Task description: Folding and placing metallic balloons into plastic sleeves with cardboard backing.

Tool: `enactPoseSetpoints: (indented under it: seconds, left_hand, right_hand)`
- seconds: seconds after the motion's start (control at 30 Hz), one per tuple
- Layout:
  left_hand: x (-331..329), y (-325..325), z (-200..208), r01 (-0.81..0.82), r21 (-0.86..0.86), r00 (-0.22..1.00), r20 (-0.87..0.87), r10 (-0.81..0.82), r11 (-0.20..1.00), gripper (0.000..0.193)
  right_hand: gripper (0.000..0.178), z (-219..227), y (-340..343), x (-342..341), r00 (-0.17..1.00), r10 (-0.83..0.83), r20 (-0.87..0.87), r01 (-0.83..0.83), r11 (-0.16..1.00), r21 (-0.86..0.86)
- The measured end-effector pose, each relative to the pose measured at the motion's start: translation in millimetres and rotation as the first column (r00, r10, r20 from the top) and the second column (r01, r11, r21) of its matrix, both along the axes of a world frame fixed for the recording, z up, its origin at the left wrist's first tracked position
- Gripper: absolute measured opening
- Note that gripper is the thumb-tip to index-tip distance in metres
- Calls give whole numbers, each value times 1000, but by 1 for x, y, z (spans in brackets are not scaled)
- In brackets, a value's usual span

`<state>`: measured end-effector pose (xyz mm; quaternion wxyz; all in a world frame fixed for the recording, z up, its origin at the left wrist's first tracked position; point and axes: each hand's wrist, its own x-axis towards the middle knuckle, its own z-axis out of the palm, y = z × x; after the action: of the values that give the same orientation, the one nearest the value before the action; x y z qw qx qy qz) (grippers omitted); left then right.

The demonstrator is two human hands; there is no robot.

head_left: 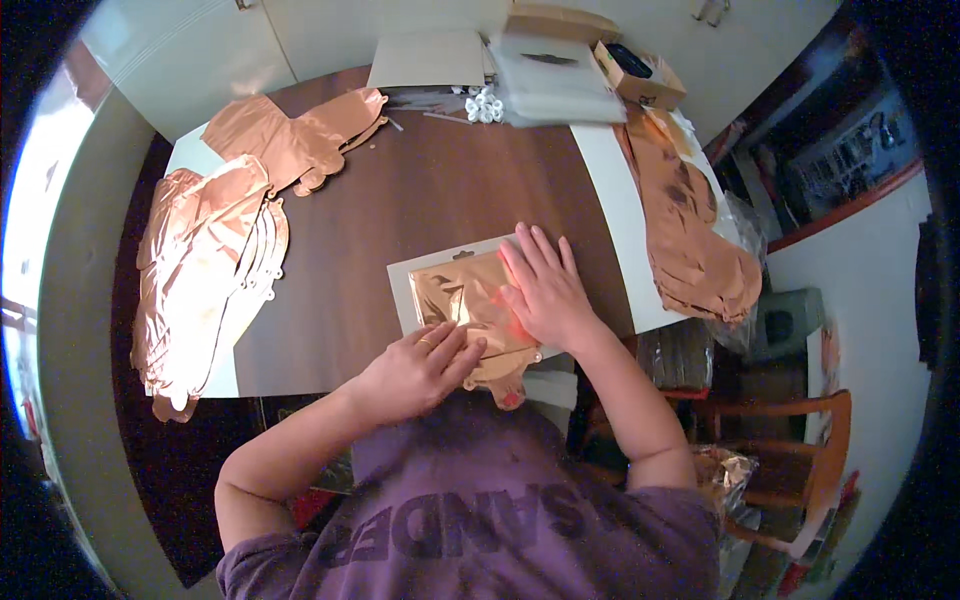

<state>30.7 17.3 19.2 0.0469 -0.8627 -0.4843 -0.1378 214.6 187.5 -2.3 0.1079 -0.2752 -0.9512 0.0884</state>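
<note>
A rose-gold foil balloon (462,285), folded into a flat rectangle, lies on a pale card (402,290) with a hang hole at its top. Its rounded end (505,378) sticks out past the table's near edge. Resting flat over the right side of the foil and card is my right hand (550,295), fingers stretched out. At the lower left, my left hand (425,365) lies on the foil with its fingers apart and slightly bent, the tips touching it. Neither hand grips anything visible.
Flat rose-gold foil balloons are heaped at the left (215,260) and stacked at the right (690,220). Along the back are a card stack (428,58), white rolls (485,106), clear plastic bags (555,85) and a cardboard box (655,88). A wooden chair (825,460) stands right.
</note>
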Motion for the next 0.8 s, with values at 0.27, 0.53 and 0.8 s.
enactPoseSetpoints:
  seconds: [0.27, 0.53, 0.8]
  left_hand:
    - [-11, 15, -15, -143, 15, 976, 170, 138, 990, 64]
    - [-16, 9, -24, -136, -54, 965, 217, 144, 989, 62]
    - [-16, 8, -35, -143, -62, 943, 295, 155, 988, 65]
  right_hand:
    - [59, 3, 1, -1, 1000, 16, -5, -16, 1000, 5]
    - [18, 32, 89, -55, 910, -116, -399, 37, 979, -201]
    - [19, 9, 195, -127, 962, -196, -189, 208, 977, 42]
